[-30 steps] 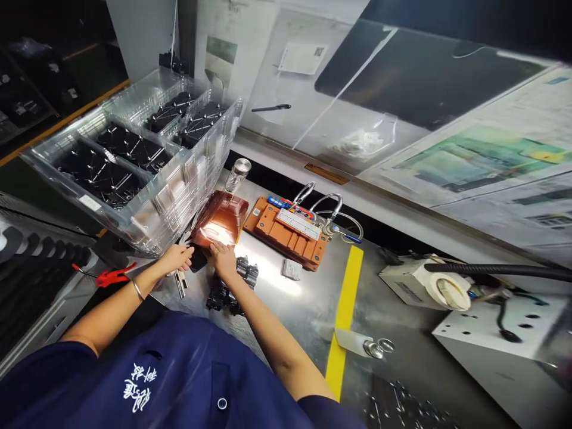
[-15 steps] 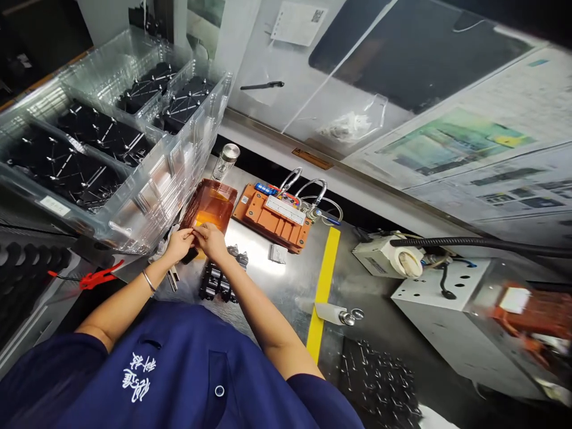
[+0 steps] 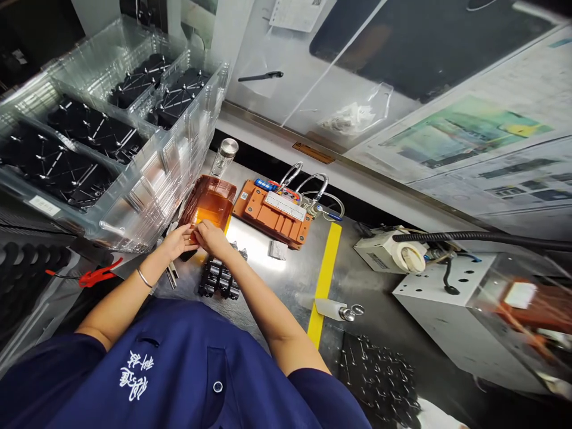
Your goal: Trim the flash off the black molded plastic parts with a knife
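Both hands meet over the near edge of an amber bin [image 3: 214,189] holding something orange-yellow. My left hand [image 3: 177,242], on the side with the bracelet, is turned partly palm up with its fingers stretched towards the other hand. Fingertips of my right hand [image 3: 211,238] are pinched together against the left fingers; anything between them is too small to make out. Under the right wrist, black ribbed parts [image 3: 217,279] stand in a cluster on the metal table. A slim metal tool [image 3: 171,276] lies below the left hand, partly covered.
A clear divided crate [image 3: 156,158] with black parts stands at left. Behind are a glass jar [image 3: 224,156] and an orange fixture [image 3: 272,211] with hoses. A yellow strip [image 3: 328,271], a white bottle [image 3: 333,309], black parts [image 3: 378,372] and a white machine [image 3: 440,298] are at right.
The left fingers have loosened from a closed pinch and fanned out, the palm turning up. My right hand stays pinched in nearly the same place. The view has shifted slightly.
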A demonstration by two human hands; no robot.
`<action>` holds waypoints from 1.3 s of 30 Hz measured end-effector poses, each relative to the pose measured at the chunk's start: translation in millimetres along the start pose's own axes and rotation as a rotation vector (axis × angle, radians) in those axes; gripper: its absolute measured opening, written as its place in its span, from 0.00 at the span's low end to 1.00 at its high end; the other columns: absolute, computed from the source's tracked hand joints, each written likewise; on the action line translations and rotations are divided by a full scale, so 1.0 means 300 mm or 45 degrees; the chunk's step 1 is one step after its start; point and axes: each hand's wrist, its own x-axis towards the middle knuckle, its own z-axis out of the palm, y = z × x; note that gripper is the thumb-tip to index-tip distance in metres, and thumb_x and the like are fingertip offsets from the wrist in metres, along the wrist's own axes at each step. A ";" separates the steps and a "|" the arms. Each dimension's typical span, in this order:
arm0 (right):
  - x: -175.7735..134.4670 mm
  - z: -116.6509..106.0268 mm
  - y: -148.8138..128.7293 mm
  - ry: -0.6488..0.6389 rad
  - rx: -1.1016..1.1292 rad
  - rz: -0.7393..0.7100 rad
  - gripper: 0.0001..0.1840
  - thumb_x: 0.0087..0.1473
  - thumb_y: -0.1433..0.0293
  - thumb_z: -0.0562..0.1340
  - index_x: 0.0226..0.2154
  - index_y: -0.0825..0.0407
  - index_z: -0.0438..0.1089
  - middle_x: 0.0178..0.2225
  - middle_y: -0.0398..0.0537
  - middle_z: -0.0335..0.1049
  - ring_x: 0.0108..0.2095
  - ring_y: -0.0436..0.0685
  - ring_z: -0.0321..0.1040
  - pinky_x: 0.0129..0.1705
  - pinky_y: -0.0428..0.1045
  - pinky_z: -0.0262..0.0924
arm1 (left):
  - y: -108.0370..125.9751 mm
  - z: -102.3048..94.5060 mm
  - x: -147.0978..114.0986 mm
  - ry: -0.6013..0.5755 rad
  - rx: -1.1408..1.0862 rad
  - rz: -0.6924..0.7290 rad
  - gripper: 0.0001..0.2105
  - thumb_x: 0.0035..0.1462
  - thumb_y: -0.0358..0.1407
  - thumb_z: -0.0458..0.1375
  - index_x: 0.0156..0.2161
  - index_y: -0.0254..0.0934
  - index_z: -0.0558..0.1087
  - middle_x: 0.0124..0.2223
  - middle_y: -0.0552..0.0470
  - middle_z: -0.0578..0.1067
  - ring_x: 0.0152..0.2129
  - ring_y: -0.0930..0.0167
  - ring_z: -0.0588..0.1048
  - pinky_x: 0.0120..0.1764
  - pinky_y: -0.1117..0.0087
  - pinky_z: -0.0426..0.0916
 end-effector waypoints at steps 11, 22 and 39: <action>-0.095 0.042 0.025 0.555 0.494 0.388 0.22 0.61 0.55 0.43 0.38 0.52 0.64 0.30 0.46 0.68 0.26 0.51 0.66 0.28 0.47 0.64 | 0.012 0.103 0.061 -0.056 -0.076 0.037 0.05 0.46 0.27 0.66 0.26 0.29 0.73 0.23 0.53 0.74 0.17 0.78 0.72 0.27 0.76 0.70; -0.168 -0.025 -0.080 0.596 0.474 0.698 0.09 0.44 0.61 0.62 0.24 0.49 0.74 0.26 0.44 0.74 0.28 0.53 0.68 0.37 0.49 0.63 | -0.004 0.155 0.024 -0.013 0.035 0.150 0.12 0.37 0.29 0.71 0.26 0.29 0.71 0.23 0.54 0.75 0.20 0.77 0.74 0.29 0.75 0.71; -0.758 -0.421 0.317 1.186 0.436 1.067 0.17 0.36 0.57 0.64 0.23 0.54 0.74 0.21 0.47 0.73 0.23 0.54 0.68 0.30 0.50 0.66 | 0.071 0.018 0.144 0.686 1.246 0.234 0.07 0.57 0.33 0.57 0.32 0.30 0.73 0.30 0.47 0.76 0.31 0.67 0.76 0.37 0.63 0.71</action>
